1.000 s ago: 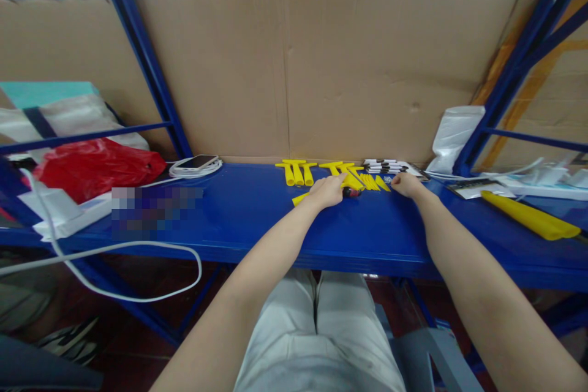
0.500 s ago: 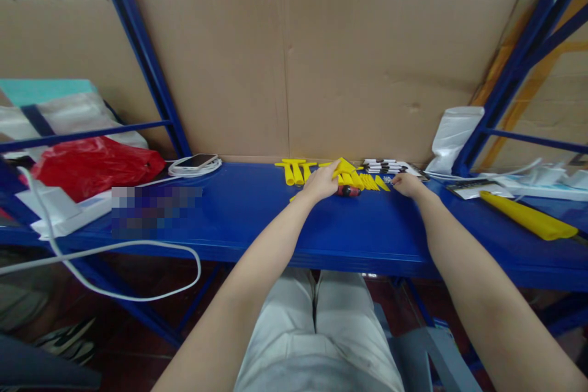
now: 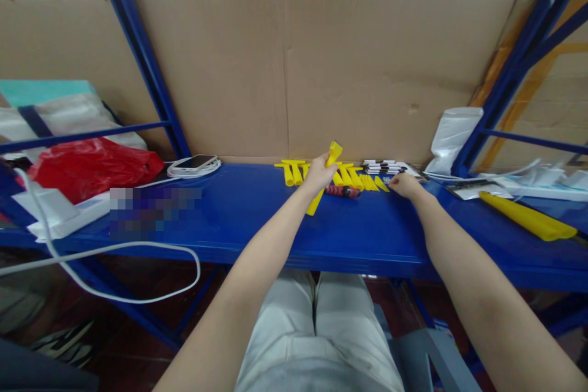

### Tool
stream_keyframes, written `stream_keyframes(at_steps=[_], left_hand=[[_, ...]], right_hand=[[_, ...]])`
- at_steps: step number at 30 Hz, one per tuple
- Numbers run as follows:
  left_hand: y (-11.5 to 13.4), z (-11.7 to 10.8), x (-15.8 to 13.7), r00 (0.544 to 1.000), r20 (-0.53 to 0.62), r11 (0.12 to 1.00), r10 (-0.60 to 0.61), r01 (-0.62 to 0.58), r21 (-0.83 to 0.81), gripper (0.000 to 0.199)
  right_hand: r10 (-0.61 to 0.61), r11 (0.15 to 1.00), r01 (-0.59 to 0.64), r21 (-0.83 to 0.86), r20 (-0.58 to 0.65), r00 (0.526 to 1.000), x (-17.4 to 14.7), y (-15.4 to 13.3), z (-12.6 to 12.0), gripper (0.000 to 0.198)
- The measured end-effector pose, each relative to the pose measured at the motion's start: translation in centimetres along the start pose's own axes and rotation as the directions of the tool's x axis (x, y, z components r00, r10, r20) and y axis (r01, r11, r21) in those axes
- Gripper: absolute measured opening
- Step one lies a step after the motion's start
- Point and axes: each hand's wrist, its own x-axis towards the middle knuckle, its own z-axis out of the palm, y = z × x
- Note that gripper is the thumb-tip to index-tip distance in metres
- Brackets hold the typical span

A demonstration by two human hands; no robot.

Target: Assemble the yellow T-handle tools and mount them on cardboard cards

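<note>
My left hand [image 3: 318,176] is wrapped round a yellow T-shaped plastic tool [image 3: 314,203], its head raised and its handle slanting down toward me. Right below that hand, a red and black screwdriver [image 3: 344,192] lies on the blue table. My right hand [image 3: 404,185] has its fingertips pinched together beside some small metal pieces [image 3: 386,180]; whatever is between them is too small to make out. Several more yellow T-shaped tools [image 3: 288,174] lie in a row behind my left hand. Small yellow wedge-shaped pieces [image 3: 369,182] are lined up between my hands.
Black and white strips [image 3: 384,166] are stacked at the back. A long yellow piece [image 3: 528,215] and a white power strip [image 3: 546,187] lie on the right. At left are a phone [image 3: 198,163] on a coiled cable, a red bag [image 3: 96,165] and another power strip [image 3: 76,215]. Cardboard [image 3: 367,61] walls the back.
My left hand has turned the yellow tool, so its head now points up and its handle shows below the hand. More of the screwdriver is visible. My right hand has barely moved.
</note>
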Motion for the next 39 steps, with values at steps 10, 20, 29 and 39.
stream_keyframes(at_steps=[10,20,29,39], left_hand=[[-0.4,0.5,-0.5,0.970,0.062,0.948,-0.235,0.242,-0.205,0.023],[-1.0,0.5,-0.3,0.927,0.189,0.932,-0.323,0.347,-0.110,0.023],[-0.8,0.6,-0.7,0.917,0.271,0.943,-0.291,0.323,-0.078,0.020],[-1.0,0.9,-0.8,0.921,0.296,0.960,-0.255,0.278,-0.039,0.022]], right_hand=[[0.018,0.993,-0.012,-0.116,0.056,0.998,-0.2,-1.2,-0.2,0.025],[0.075,0.949,-0.036,0.314,-0.116,0.990,0.0,-2.5,-1.1,0.014],[-0.185,0.435,0.271,0.859,-0.209,0.960,-1.6,-8.6,-2.2,0.026],[-0.224,0.484,0.272,0.832,-0.183,0.957,-2.7,-9.8,-2.9,0.022]])
